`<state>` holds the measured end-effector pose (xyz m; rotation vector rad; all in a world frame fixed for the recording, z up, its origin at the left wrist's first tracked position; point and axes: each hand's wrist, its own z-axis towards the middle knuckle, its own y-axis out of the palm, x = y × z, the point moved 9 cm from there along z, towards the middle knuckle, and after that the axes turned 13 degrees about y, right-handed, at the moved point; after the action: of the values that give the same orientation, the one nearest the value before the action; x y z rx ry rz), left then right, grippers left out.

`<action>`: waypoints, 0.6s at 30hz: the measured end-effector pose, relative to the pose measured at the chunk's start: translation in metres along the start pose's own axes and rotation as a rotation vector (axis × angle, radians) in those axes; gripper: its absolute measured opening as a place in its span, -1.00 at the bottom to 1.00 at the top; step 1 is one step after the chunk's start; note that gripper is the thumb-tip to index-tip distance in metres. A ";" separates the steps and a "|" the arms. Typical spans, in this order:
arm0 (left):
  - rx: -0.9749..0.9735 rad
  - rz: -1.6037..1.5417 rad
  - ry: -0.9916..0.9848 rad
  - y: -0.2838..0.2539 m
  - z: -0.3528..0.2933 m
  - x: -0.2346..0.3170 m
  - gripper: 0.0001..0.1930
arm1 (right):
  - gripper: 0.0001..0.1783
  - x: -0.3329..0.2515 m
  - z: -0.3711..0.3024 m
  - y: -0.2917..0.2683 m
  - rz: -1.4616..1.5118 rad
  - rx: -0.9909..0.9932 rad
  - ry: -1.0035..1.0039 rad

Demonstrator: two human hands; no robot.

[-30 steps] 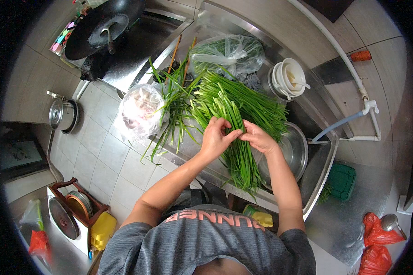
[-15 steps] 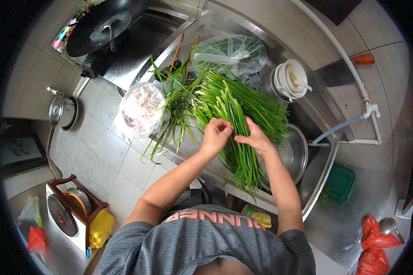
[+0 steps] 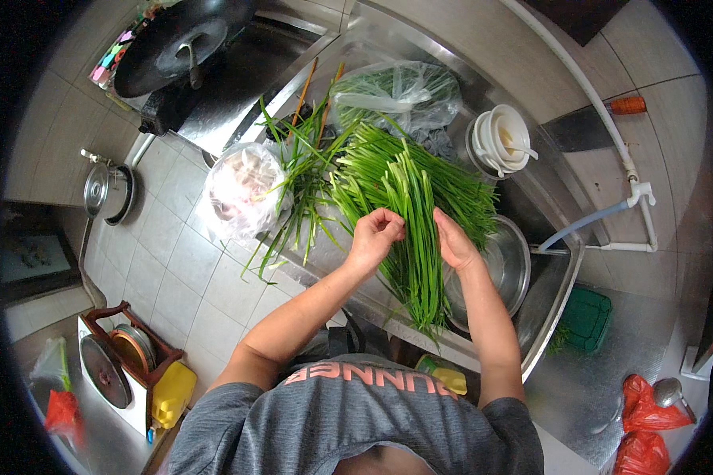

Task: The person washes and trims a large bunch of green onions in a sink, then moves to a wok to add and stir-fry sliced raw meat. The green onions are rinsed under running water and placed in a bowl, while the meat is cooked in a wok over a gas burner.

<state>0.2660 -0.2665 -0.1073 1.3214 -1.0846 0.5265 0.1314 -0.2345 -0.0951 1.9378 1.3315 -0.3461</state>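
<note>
A bundle of long green garlic chives (image 3: pixel 418 261) lies between my hands, its pale stem ends pointing away and its leaf tips hanging over the near counter edge. My left hand (image 3: pixel 376 240) is closed in a pinch at the bundle's left side; whatever its fingertips hold is too small to make out. Along the right side, my right hand (image 3: pixel 455 244) rests flat with its fingers stretched out and together. Beyond both hands spreads a larger pile of chives (image 3: pixel 459 186). Loose stalks (image 3: pixel 297 186) are scattered to the left, beside a white plastic bag (image 3: pixel 244 194).
A clear bag of greens (image 3: pixel 400 91) sits behind the pile. Stacked white bowls (image 3: pixel 501 138) stand at the right, above a metal basin (image 3: pixel 505 269) in the sink. The stove holds a black wok (image 3: pixel 166 59) at far left. A hose (image 3: pixel 586 224) reaches toward the sink.
My right hand has straightened from a spread thumb-and-finger grasp to a flat palm against the bundle. The chives between my hands are gathered straighter. My left hand stays nearly in place.
</note>
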 end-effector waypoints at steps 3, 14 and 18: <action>0.032 0.025 0.030 -0.002 0.000 0.005 -0.90 | -0.47 -0.011 -0.008 0.008 -0.302 0.050 -0.141; 0.088 0.373 0.084 -0.011 0.022 0.034 -0.86 | -0.36 -0.010 -0.008 0.014 -0.274 0.035 -0.061; 0.059 0.343 -0.022 -0.010 0.024 0.023 -0.83 | -0.25 -0.006 -0.005 0.017 -0.342 0.045 -0.092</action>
<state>0.2767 -0.2976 -0.0955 1.1987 -1.3325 0.8040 0.1431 -0.2383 -0.0802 1.7036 1.6056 -0.6280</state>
